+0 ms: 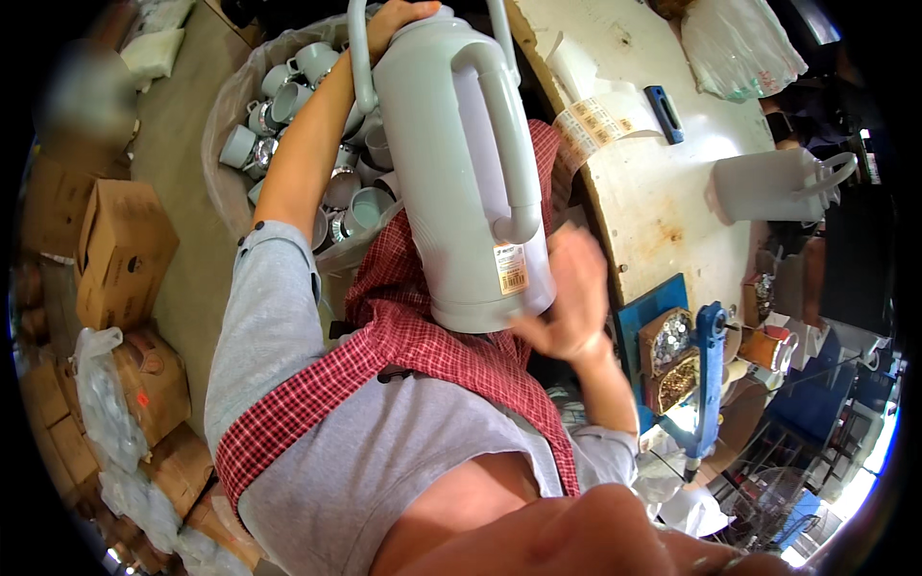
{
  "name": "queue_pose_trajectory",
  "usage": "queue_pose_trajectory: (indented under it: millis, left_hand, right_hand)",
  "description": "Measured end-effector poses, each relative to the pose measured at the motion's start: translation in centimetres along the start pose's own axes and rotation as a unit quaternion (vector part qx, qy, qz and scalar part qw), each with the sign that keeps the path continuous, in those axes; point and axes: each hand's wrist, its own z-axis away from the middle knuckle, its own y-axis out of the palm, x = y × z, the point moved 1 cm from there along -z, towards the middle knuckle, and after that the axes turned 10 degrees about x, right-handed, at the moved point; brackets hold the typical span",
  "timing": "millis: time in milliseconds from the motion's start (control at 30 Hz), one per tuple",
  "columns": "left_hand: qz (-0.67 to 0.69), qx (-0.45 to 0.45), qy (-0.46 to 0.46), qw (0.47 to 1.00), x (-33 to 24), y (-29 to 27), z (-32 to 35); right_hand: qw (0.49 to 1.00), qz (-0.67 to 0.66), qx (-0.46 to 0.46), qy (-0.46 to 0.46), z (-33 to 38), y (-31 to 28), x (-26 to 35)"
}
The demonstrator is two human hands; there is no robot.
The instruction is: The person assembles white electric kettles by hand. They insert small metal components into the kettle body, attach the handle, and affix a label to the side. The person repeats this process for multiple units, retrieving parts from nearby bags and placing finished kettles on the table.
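A large pale grey-green plastic vacuum flask (418,182) lies across my lap in front of me, with a side handle and a raised carrying bail. My left hand (399,21) grips it around the top; some of its fingers are hidden. Low on its side, below the handle, is a small printed sticker (511,269). My right hand (571,298) is beside the base, blurred by motion, its thumb at the bottom edge and its fingers stretched apart.
At left, a plastic-lined container (221,182) holds several cups (288,101). The workbench (653,206) at right carries a sticker sheet (591,125), a blue-handled cutter (665,113), another flask (764,185) and a blue hand press (709,374). Cardboard boxes (125,254) stand far left.
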Motion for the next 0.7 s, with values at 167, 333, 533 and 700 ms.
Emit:
queue_pose_trajectory:
  millis: [167, 333, 533, 700]
  left_hand:
    - [0.010, 0.009, 0.025, 1.000, -1.1, -1.5, -1.9]
    - [-0.192, -0.044, 0.161, 0.967, -19.6, -1.6, -7.0]
    - [-0.546, -0.109, 0.299, 0.775, -27.2, 2.0, -24.7]
    - [-0.671, -0.067, 0.195, 0.712, -20.6, 0.5, -37.1]
  right_hand:
    - [0.971, -0.038, 0.108, 0.211, 4.0, 0.7, -5.5]
    - [0.932, 0.017, -0.115, 0.342, 3.5, -13.6, -8.5]
    - [0.777, 0.308, -0.404, 0.371, 5.5, -32.2, -25.8]
    - [0.807, 0.065, -0.474, 0.345, 7.0, -35.0, -38.5]
